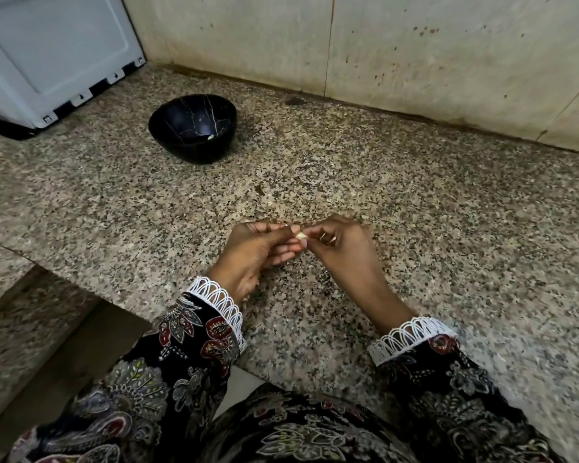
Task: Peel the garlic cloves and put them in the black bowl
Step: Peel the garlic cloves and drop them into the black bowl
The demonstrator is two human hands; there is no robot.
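counter (415, 202): speckled granite | wall (415, 55): pale stained tiles | appliance (47, 51): white, far left corner

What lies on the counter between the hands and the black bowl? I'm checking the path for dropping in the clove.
Only speckled granite counter shows between the hands' garlic clove and the black bowl in the head view.

Counter (415, 202) is speckled granite, beige with black and brown flecks. At about 11 o'clock sits the black bowl (192, 128), glossy with thin white crack-like veins. Sleeves (188, 355) are black with dark red and grey paisley-floral print, white lace loops at the cuffs. Wall (381, 45) at 12 is cream with brownish spots. White appliance (47, 51) at 10.
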